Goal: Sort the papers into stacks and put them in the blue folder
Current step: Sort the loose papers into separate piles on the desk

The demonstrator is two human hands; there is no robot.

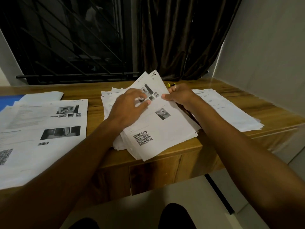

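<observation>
Reaching over the near edge of the bench (95, 113), both forearms meet at the middle pile (121, 142). The left hand (130, 106) lies flat on it, grip apart, fingers spread; the right hand (179, 96) pinches the edge of the top sheet (165, 129), grip clamped on it. The folder (8, 101) lies far left, under another stack (44, 154)

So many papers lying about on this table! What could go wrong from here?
1. The middle pile is fanned out and juts past the table's front edge; a nudge might send sheets to the floor.
2. The right hand pinches the top sheet while the left hand rests on it; pulling could crease it or drag others along.
3. The blue folder lies mostly under the left stack; freeing it may upset that stack.
</observation>
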